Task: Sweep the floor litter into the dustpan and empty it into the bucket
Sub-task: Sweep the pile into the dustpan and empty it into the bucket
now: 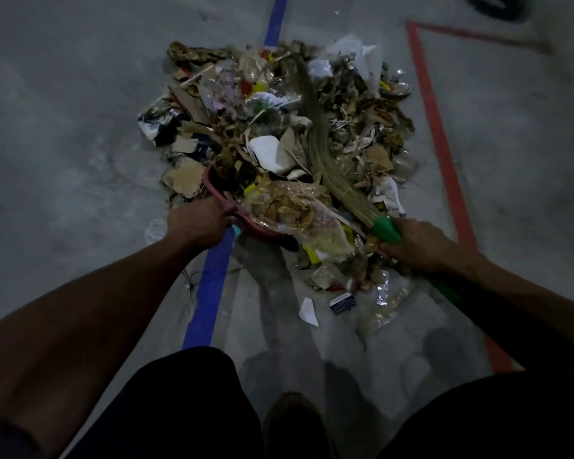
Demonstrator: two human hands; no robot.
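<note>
A large heap of litter (279, 127) made of cardboard scraps, paper, dry leaves and plastic wrappers covers the grey floor ahead of me. My left hand (196, 226) grips the handle of a red dustpan (219, 193) that lies at the heap's near edge, with plastic and paper piled on it. My right hand (418, 245) grips the green handle of a grass broom (315, 137). Its long bristles lie across the middle of the heap, pointing away from me. No bucket is in view.
A blue tape line (209, 289) runs along the floor under the heap. A red tape outline (441, 140) borders the right side. Loose scraps (309, 311) and a small blue card (342, 303) lie close to my feet. A dark round object (494, 6) sits at the top right.
</note>
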